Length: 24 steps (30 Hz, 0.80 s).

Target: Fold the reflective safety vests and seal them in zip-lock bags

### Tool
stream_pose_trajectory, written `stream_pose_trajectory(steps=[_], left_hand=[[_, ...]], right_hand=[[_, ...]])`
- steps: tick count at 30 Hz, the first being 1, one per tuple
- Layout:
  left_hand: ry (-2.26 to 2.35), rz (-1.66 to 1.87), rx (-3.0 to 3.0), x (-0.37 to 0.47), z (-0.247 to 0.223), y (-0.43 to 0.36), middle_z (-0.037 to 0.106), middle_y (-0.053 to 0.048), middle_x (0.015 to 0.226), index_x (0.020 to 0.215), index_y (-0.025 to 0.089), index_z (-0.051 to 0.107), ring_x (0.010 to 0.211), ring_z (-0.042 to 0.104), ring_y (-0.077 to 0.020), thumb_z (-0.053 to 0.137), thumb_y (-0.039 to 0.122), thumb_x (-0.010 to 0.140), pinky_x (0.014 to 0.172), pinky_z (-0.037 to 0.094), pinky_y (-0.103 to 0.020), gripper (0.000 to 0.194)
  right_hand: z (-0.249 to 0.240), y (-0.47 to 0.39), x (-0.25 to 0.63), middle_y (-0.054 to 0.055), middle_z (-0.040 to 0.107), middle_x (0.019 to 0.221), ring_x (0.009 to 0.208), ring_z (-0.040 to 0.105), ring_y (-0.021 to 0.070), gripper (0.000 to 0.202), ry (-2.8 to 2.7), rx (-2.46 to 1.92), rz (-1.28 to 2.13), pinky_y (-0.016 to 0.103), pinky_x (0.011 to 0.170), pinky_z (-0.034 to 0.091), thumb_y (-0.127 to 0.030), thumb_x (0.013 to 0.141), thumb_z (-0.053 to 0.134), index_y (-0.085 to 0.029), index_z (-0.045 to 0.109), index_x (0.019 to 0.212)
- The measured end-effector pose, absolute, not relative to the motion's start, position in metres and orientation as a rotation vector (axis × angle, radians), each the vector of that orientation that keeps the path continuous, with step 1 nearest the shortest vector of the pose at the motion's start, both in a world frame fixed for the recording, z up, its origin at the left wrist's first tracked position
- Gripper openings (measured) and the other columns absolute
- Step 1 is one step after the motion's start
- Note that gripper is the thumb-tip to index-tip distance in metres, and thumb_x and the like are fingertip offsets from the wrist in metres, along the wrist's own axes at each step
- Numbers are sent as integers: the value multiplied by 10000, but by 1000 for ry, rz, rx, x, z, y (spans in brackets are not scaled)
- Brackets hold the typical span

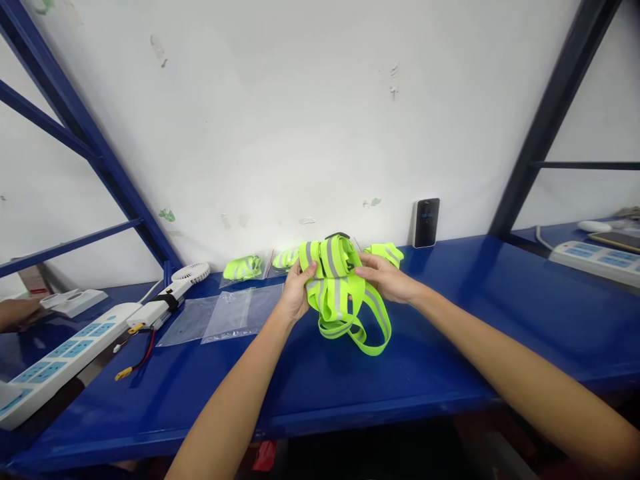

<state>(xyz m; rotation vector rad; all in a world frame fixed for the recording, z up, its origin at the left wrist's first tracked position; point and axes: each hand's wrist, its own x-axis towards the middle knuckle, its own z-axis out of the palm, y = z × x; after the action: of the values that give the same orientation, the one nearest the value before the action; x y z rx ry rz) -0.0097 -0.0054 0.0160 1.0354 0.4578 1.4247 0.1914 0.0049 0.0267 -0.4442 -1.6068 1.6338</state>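
Note:
A neon yellow-green strap bundle (pixel 336 287) with grey reflective stripes is held up over the blue table (pixel 400 360), its upper part rolled and its lower part hanging in loose loops. My left hand (pixel 297 291) grips the bundle's left side, thumb in front. On the right side, my right hand (pixel 386 276) holds it with thumb and fingers. Behind the bundle lie a bagged yellow-green strap (pixel 243 268), a second one (pixel 286 259) partly hidden by it, and a folded strap (pixel 386 253) near my right hand. Flat clear plastic bags (pixel 235 313) lie left of my left hand.
A white fan (pixel 191 272), a white power strip (pixel 70 353) and a cable with yellow connectors (pixel 145 353) are at the left. A black-screened device (pixel 426 223) leans on the wall. Another person's hand (pixel 20 313) shows at the far left. Another power strip (pixel 600 260) is far right.

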Motion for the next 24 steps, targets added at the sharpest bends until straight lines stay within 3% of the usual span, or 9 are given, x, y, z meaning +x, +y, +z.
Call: stream_pose_trajectory(steps=[5, 9, 12, 15, 19, 22, 24], left_hand=[[481, 1397, 961, -13, 18, -5, 745, -108, 1029, 1073, 132, 657, 1064, 672, -311, 783, 338, 714, 966, 505, -417, 433], [493, 1403, 945, -16, 16, -2, 748, -108, 1015, 1050, 121, 669, 1061, 674, -311, 776, 325, 712, 970, 503, -413, 409], [501, 1401, 971, -16, 14, 0, 752, -104, 987, 998, 127, 682, 1053, 678, -312, 771, 313, 712, 965, 506, -409, 352], [521, 1401, 959, -16, 14, 0, 756, -101, 940, 930, 132, 689, 1048, 679, -318, 774, 313, 701, 960, 511, -414, 304], [516, 1313, 952, -16, 16, -5, 754, -116, 928, 880, 127, 695, 1060, 669, -344, 773, 331, 683, 950, 517, -438, 293], [495, 1189, 997, -15, 16, -10, 752, -124, 932, 849, 128, 703, 1076, 657, -366, 778, 337, 672, 944, 521, -454, 284], [488, 1160, 1017, -13, 16, -12, 750, -126, 944, 844, 128, 704, 1087, 651, -372, 785, 342, 670, 946, 519, -454, 288]], right_hand=[[29, 1, 190, 91, 720, 1014, 947, 669, 237, 293, -1438, -423, 1777, 400, 887, 517, -352, 819, 667, -165, 676, 1043], [34, -2, 189, 72, 697, 1014, 972, 637, 229, 216, -1392, -398, 1705, 389, 918, 479, -332, 804, 648, -188, 673, 963], [37, -2, 189, 30, 655, 915, 870, 621, 191, 133, -1407, -447, 1578, 354, 839, 484, -297, 781, 673, -215, 645, 882], [38, 0, 190, -4, 596, 799, 722, 576, 152, 211, -1392, -545, 1467, 302, 680, 480, -279, 723, 734, -224, 617, 890], [33, 5, 190, -28, 599, 742, 660, 572, 142, 420, -1343, -633, 1336, 257, 571, 455, -306, 732, 740, -276, 565, 1112], [25, 9, 188, -5, 636, 790, 659, 595, 148, 222, -1399, -684, 1189, 263, 561, 471, -369, 785, 688, -244, 628, 958], [21, 9, 185, 19, 655, 830, 682, 613, 169, 201, -1479, -710, 1097, 291, 583, 498, -408, 815, 649, -212, 659, 861]])
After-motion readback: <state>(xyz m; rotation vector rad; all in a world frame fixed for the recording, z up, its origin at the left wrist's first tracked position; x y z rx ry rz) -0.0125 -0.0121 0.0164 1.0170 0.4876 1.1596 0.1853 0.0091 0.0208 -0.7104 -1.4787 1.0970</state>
